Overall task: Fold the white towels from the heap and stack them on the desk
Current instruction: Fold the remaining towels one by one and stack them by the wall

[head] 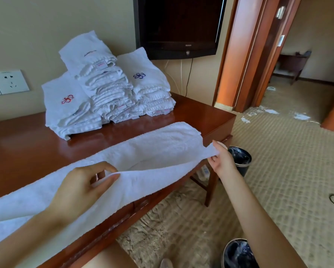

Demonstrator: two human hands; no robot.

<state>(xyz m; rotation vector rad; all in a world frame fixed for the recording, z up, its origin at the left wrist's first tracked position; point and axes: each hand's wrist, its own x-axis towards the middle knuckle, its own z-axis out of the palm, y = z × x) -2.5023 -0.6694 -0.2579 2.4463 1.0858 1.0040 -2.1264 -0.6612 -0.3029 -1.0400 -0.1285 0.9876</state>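
Here the white towel point(158, 146) lies stretched along the near part of the desk point(26, 151). Its long axis runs from the near left, where it passes out of view, to the far right, where its end reaches the desk's right edge. The left hand point(81, 188) pinches the towel's near long edge between thumb and curled fingers, roughly midway along what can be seen, and lifts that edge a little off the wood. The right hand point(219, 161) pinches the near corner of the far-right end, held just past the desk's edge and above a dark bin point(239, 159) on the floor. So both hands are on the same near edge, with the rest of the cloth lying away from them toward the wall. The likely next move is to carry that edge across the short axis to the far edge, halving the width. The right hand governs the end, while the left end is beyond the left hand's hold and may lag. The folded stacks point(108, 89) stand at the far side of the desk against the wall, apart from this towel. The heap is not in view.
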